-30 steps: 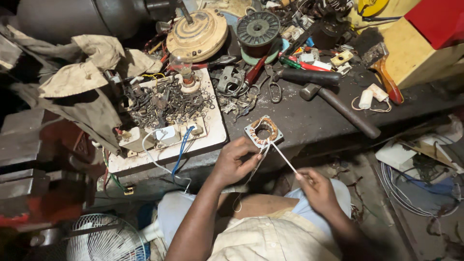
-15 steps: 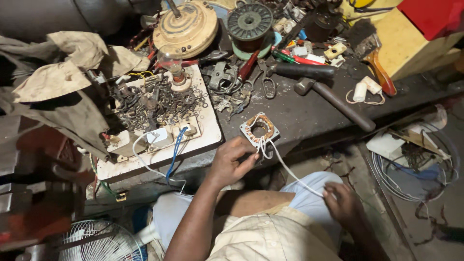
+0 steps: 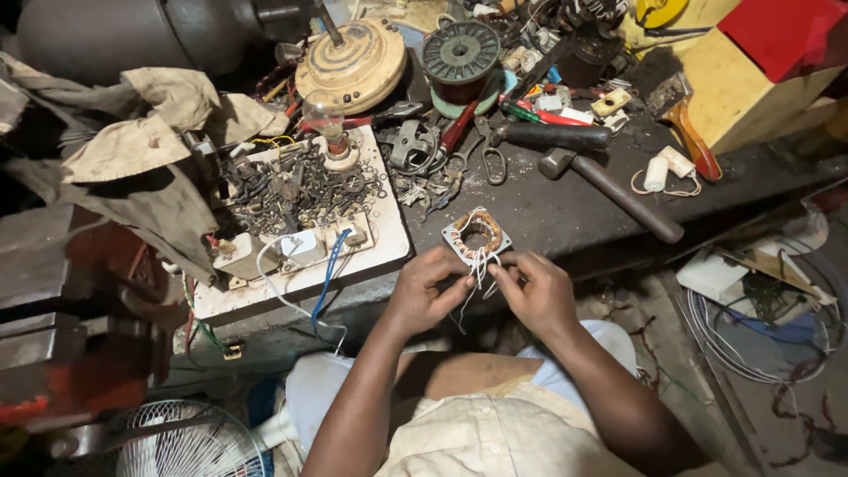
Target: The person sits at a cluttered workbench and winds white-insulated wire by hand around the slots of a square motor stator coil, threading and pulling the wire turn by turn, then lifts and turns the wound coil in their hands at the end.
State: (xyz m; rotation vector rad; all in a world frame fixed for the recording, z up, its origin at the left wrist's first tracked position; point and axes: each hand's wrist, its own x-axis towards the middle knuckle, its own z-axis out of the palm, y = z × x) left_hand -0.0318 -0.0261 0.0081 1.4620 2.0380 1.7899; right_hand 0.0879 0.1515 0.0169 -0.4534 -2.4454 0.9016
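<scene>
Square copper-wound stator coil [image 3: 477, 237] at counter [image 3: 565, 212] edge: both hands [image 3: 481, 291] pinch its thin white leads [image 3: 478, 265] (snapping risk) at six o'clock.

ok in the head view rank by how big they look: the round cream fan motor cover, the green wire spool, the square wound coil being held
1. Round cream fan motor cover, clearly largest.
2. Green wire spool.
3. Square wound coil, held by left hand and right hand.
The spool and coil look close; the coil sits nearer the camera, so that order is unsure.
</scene>
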